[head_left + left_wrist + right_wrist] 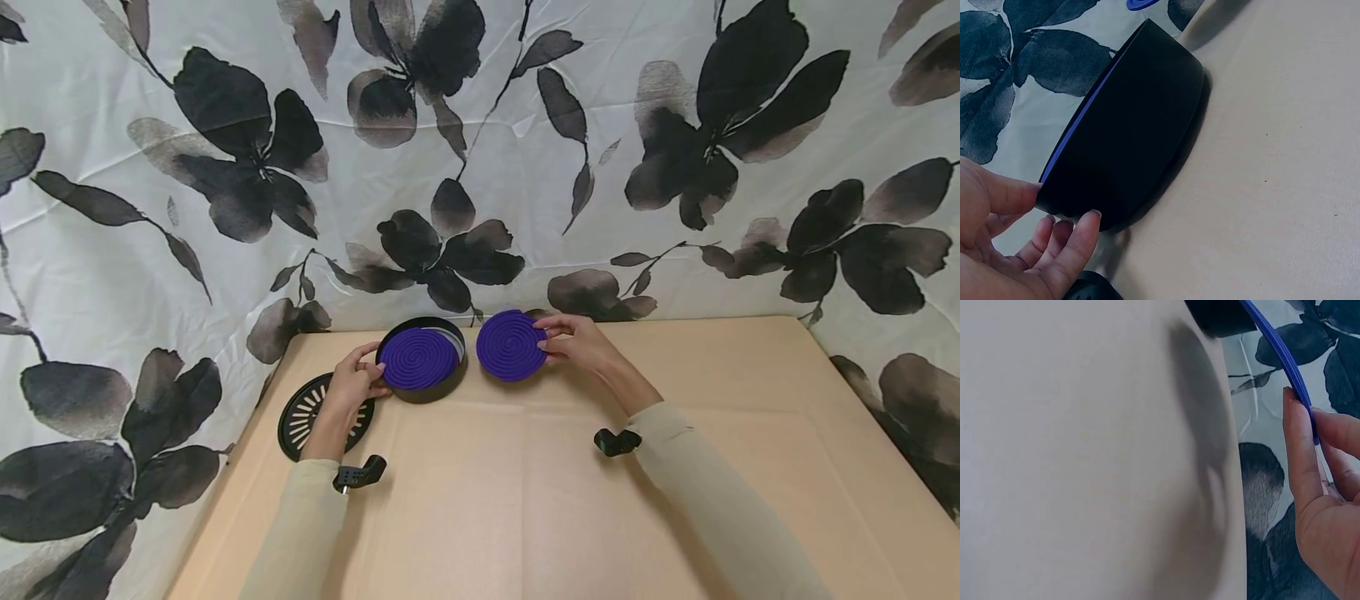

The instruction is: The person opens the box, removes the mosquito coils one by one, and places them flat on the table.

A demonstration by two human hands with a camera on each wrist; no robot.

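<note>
My left hand grips the left side of a round black tin, its thumb at the rim and fingertips low on the wall. Inside the tin lies a purple spiral coil, like a mosquito coil; in the left wrist view only a thin purple edge shows above the black wall. To the right, my right hand pinches a second purple spiral coil by its right edge. That coil is held up off the table, and the right wrist view shows it edge-on between thumb and fingers.
A black round lid with radial slots lies on the table at the left, partly behind my left forearm. The pale tan table ends at a white cloth with dark flowers just behind the tin. Black wrist cameras sit at both cuffs.
</note>
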